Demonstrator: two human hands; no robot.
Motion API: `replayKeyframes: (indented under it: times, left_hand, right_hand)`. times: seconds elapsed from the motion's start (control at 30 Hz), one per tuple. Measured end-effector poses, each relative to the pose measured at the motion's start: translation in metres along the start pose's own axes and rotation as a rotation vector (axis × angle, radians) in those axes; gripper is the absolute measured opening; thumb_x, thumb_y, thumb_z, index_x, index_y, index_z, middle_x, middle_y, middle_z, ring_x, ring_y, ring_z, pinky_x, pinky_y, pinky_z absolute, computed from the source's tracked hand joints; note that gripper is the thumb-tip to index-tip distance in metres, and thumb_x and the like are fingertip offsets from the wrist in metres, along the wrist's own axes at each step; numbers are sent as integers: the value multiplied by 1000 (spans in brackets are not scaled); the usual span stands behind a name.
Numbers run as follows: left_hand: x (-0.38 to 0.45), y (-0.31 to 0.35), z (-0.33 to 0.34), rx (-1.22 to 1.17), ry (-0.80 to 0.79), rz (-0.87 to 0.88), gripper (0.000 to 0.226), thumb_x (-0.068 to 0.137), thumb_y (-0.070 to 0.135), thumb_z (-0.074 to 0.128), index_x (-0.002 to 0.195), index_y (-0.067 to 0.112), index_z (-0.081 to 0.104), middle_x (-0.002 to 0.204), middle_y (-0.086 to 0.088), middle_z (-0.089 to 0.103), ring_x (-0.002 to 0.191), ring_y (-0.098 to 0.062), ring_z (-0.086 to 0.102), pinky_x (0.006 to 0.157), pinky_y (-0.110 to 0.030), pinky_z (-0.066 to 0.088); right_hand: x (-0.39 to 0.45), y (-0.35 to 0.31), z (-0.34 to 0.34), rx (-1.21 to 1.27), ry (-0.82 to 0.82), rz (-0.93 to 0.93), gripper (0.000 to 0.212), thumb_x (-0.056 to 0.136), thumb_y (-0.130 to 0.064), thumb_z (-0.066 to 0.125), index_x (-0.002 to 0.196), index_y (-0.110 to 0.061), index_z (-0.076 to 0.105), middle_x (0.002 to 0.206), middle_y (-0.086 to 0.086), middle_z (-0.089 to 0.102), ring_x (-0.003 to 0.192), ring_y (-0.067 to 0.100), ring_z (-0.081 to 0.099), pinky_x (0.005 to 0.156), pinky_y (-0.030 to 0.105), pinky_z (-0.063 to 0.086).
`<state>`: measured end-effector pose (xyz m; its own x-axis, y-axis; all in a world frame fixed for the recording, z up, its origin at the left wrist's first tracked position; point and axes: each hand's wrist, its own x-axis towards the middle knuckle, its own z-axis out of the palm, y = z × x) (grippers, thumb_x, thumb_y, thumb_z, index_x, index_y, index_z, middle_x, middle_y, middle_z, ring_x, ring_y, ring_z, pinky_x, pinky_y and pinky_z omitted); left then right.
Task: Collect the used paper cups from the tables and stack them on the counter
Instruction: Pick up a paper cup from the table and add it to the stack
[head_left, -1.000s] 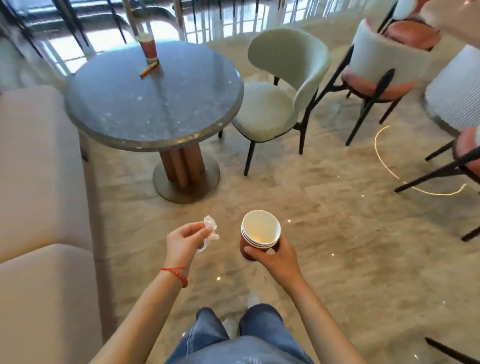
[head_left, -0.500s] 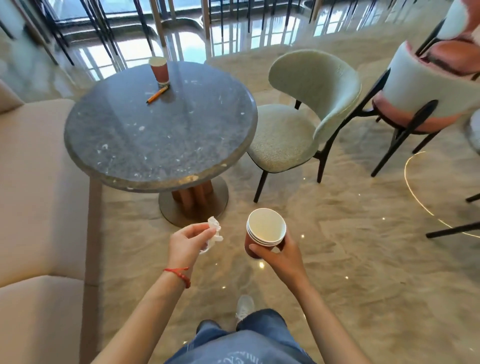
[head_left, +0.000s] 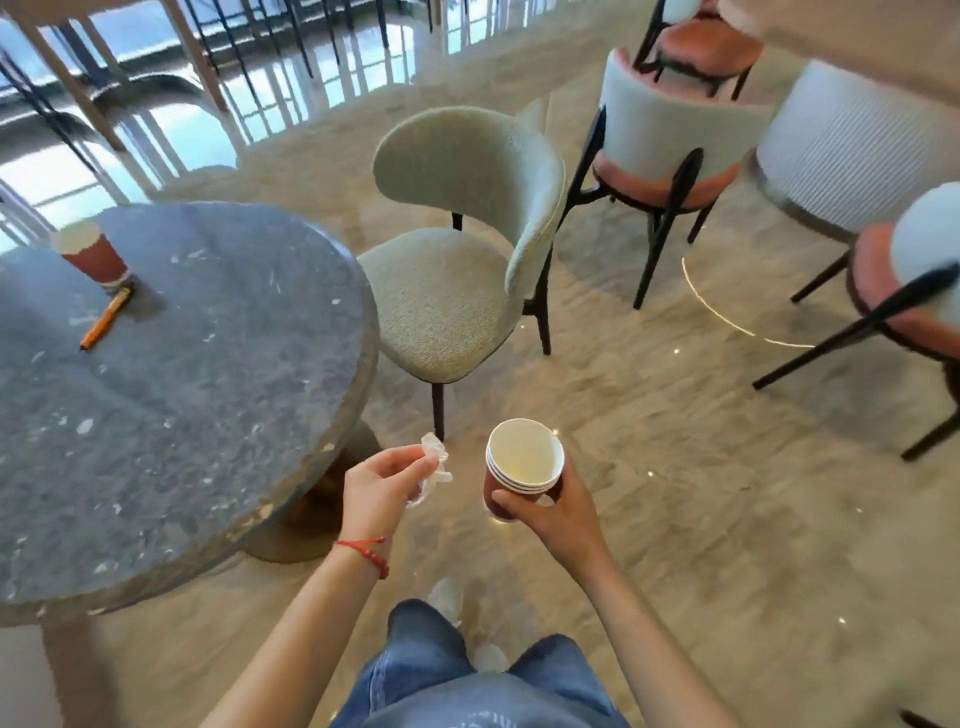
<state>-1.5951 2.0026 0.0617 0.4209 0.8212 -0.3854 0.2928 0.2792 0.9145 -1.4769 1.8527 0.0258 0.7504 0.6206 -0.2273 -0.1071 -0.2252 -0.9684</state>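
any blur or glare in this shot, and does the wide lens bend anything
Head view: motion blur smears the far edges, softening the cup on the table and the dark chair leg at right; window glare washes out the glossy floor at top left; the wide lens bows the round table's rim.

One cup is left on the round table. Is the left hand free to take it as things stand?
Probably not yet. The left hand already pinches a crumpled wrapper, and the cup stands at the far side of the table, beyond a pen. Nothing blocks the tabletop path.
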Motion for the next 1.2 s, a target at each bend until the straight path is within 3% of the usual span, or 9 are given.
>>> replayKeyframes:
  times: [0.17,0.37,0.6,0.73,0.93,1.07,1.2]
  left_hand:
    - [44,33,41,89,-248,21,7,73,16,77,79,20,74,64,8,69,48,4,55,49,-9,45]
    - [67,69,104,183,-492,40,7,74,9,75,80,13,74,52,12,64,44,5,51,46,-8,42]
    - [75,80,179,251,-659,52,6,74,12,76,79,16,73,66,6,66,48,5,55,47,-7,44]
    - [81,84,227,296,-693,35,6,75,14,75,80,16,72,72,3,67,59,-4,57,48,-8,45]
    - [95,96,318,315,-678,31,4,76,15,74,78,17,71,70,2,65,59,-7,54,51,-12,47]
    - [100,117,378,280,-659,8,6,77,13,73,76,18,71,70,-1,65,59,-10,52,52,-14,48]
    - [111,134,431,265,-652,25,9,77,11,72,75,19,71,71,0,65,60,-10,53,50,-10,46]
  right_hand:
    - [13,-12,-18,72,251,54,69,51,-32,85,114,-30,56,104,-11,68,98,1,63,74,14,49]
    - [15,-30,-47,102,523,81,62,53,-31,83,109,-28,58,98,-16,68,94,-5,62,76,9,46]
    - [20,-25,-94,130,706,140,65,54,-33,83,113,-23,59,104,-9,68,97,0,63,83,18,49]
    - [41,-20,-132,158,755,154,68,53,-34,83,114,-21,58,106,-7,68,98,3,64,85,23,50]
    - [91,-15,-212,161,737,114,68,56,-31,83,117,-20,56,108,-7,67,99,1,63,80,13,49]
    - [123,-29,-277,138,704,102,72,55,-36,83,119,-22,55,108,-11,66,101,-1,61,84,14,49]
    - [160,-38,-337,106,683,109,58,63,-19,87,112,-28,56,105,-12,66,99,-2,62,83,14,48]
